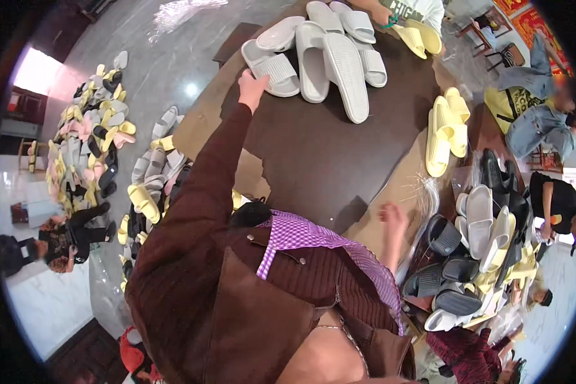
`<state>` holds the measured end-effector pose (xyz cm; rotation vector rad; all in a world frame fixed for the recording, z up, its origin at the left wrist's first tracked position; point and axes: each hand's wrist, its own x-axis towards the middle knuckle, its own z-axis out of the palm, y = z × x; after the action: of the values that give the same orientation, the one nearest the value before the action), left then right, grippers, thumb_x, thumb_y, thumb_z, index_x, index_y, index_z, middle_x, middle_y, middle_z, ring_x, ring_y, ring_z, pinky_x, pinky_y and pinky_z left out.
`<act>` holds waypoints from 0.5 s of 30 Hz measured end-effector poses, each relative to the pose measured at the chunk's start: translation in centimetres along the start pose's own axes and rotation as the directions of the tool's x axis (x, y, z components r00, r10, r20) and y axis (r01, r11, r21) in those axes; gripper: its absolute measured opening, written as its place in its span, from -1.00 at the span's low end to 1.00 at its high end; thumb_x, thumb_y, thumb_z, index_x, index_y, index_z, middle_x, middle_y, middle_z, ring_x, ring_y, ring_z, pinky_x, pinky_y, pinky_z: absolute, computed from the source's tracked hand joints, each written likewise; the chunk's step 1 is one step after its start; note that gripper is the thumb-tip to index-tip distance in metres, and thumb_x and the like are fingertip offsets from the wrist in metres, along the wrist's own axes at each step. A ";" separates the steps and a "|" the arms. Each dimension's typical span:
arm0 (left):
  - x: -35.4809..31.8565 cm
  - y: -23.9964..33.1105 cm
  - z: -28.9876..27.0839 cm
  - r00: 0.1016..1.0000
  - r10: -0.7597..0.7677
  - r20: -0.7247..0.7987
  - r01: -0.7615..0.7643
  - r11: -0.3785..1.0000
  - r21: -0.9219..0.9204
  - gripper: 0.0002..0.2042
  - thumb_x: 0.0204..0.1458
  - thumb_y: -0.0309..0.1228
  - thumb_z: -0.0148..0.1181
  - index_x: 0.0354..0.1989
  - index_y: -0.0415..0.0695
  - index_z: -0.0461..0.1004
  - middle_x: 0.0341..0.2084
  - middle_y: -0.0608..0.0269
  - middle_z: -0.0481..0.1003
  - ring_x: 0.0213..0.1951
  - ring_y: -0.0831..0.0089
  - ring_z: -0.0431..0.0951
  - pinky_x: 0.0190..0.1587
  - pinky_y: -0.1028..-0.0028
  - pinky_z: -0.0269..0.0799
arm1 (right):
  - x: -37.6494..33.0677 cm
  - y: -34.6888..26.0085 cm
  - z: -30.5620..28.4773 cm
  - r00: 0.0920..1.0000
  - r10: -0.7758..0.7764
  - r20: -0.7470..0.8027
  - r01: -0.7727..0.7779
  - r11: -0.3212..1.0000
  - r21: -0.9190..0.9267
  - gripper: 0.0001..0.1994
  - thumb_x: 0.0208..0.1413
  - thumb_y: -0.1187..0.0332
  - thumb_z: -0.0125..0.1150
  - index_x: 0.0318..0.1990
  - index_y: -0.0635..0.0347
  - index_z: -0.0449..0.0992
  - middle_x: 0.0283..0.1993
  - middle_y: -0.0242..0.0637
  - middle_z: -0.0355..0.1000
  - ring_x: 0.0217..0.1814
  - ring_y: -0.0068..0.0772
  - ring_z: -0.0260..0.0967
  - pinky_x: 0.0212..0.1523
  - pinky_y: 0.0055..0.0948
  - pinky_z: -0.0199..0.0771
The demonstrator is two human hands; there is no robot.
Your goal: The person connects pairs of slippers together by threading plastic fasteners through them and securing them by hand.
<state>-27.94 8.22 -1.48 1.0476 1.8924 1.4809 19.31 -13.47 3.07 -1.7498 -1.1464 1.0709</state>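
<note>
My left hand (253,89) is stretched far forward, its fingers closed on the near left edge of a grey slide slipper (281,75). That slipper lies at the left of a group of several grey slippers (347,73) on the brown tabletop (326,160); some rest on others, and one shows its sole-like ribbed surface. My right hand (394,221) hovers by the right near edge of the table, blurred, with nothing visible in it. Its finger position is unclear. Yellow slippers (439,137) lie beyond it at the table's right side.
Torn brown cardboard (201,118) borders the tabletop. A heap of black, grey and yellow slippers (470,249) stands at right, beside clear plastic (427,198). More slippers (86,137) cover the floor at left. Across the table, another person's hand (379,14) is near yellow slippers (413,40).
</note>
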 end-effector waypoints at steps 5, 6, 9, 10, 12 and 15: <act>2.9 0.9 1.3 0.957 0.269 0.108 -0.289 0.849 0.442 -0.46 -0.23 -0.17 0.26 -0.08 -0.22 0.35 -0.11 -0.08 0.40 0.00 0.07 0.36 0.01 0.17 0.26 | -3.9 3.8 9.2 0.947 0.011 0.321 -0.005 1.000 -0.018 -0.80 0.08 0.43 0.02 -0.18 0.32 0.46 -0.34 -0.24 0.47 -0.39 -0.52 0.41 -0.36 -0.57 0.41; 3.3 1.0 1.7 0.962 0.237 0.133 -0.272 0.818 0.507 -0.45 -0.23 -0.17 0.26 -0.06 -0.22 0.33 -0.12 -0.07 0.41 0.00 0.08 0.37 0.01 0.16 0.27 | -4.3 4.6 9.7 0.899 -0.114 0.423 0.211 0.959 -0.190 -0.78 0.09 0.41 0.01 -0.15 0.35 0.43 -0.33 -0.22 0.47 -0.39 -0.51 0.41 -0.32 -0.54 0.43; 3.2 0.7 2.4 0.974 0.156 0.163 -0.224 0.747 0.626 -0.42 -0.22 -0.17 0.26 -0.02 -0.20 0.30 -0.15 -0.05 0.43 -0.01 0.09 0.38 -0.01 0.13 0.27 | -4.0 4.7 9.3 0.891 0.049 0.452 -0.026 0.998 -0.058 -0.77 0.08 0.41 0.01 -0.14 0.34 0.43 -0.32 -0.24 0.47 -0.36 -0.51 0.41 -0.30 -0.54 0.41; 2.7 1.1 2.7 0.967 0.111 0.229 -0.234 0.742 0.628 -0.46 -0.21 -0.18 0.25 -0.05 -0.21 0.32 -0.18 -0.05 0.44 -0.03 0.09 0.40 -0.04 0.15 0.29 | -3.6 4.3 9.1 0.876 0.122 0.467 -0.142 0.990 0.007 -0.76 0.08 0.41 0.01 -0.14 0.34 0.42 -0.31 -0.24 0.47 -0.34 -0.52 0.41 -0.29 -0.54 0.40; 1.2 1.7 2.9 0.936 0.018 0.352 -0.252 0.733 0.632 -0.53 -0.19 -0.21 0.22 -0.12 -0.23 0.37 -0.23 -0.05 0.47 -0.07 0.08 0.43 -0.09 0.19 0.34 | -3.3 3.5 8.9 0.869 0.172 0.464 -0.188 0.982 -0.012 -0.75 0.08 0.40 0.01 -0.13 0.34 0.42 -0.31 -0.25 0.46 -0.34 -0.52 0.40 -0.29 -0.55 0.39; -3.4 0.8 2.3 0.837 -0.098 0.539 -0.011 0.981 0.195 -0.64 -0.18 -0.29 0.18 -0.24 -0.29 0.44 -0.38 0.06 0.51 -0.28 0.27 0.50 -0.25 0.38 0.38 | -3.1 2.6 9.1 0.832 0.267 0.486 -0.281 0.959 -0.044 -0.74 0.08 0.38 0.01 -0.11 0.34 0.41 -0.30 -0.26 0.46 -0.33 -0.52 0.40 -0.28 -0.56 0.37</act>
<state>-24.03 6.76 -1.58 1.3349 1.6364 0.8476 10.92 -15.82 -1.68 -1.7013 -1.1800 1.7760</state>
